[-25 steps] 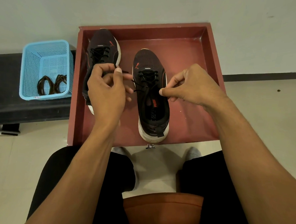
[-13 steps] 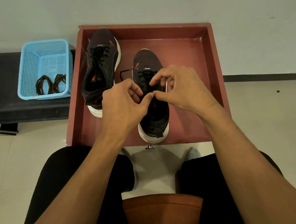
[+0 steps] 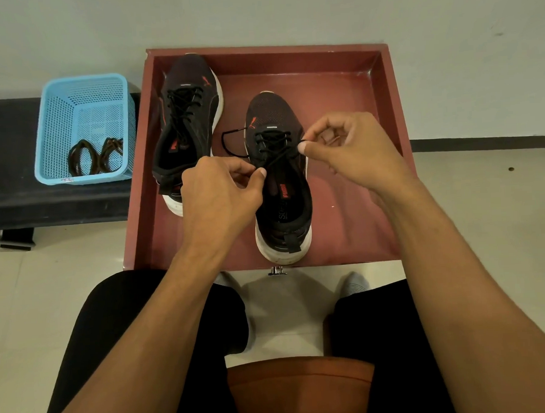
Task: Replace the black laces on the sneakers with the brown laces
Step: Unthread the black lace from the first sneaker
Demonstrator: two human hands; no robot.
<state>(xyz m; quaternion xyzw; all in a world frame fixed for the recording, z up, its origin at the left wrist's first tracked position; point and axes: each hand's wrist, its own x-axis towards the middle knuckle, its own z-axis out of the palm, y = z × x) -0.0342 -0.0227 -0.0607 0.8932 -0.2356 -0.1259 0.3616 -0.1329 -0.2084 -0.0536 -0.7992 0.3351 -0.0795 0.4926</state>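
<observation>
Two dark sneakers with white soles stand in a red tray (image 3: pixel 386 112). The left sneaker (image 3: pixel 192 84) keeps its black lace threaded. The right sneaker (image 3: pixel 283 205) sits nearer me, its black lace (image 3: pixel 230 145) loosened, with a loose end looping out to the left. My left hand (image 3: pixel 220 193) pinches a strand of that lace at the shoe's tongue. My right hand (image 3: pixel 353 151) pinches another strand at the shoe's right eyelets. The brown laces (image 3: pixel 95 155) lie coiled in a blue basket (image 3: pixel 82 90) to the left.
The blue basket sits on a black bench (image 3: pixel 7 163) against the grey wall. My knees in black trousers and a brown stool seat (image 3: pixel 300 391) are below the tray, on a pale tiled floor.
My hands met over the right sneaker's laces half a second ago. Now they have drawn apart, each holding a strand, the left lower and the right further right.
</observation>
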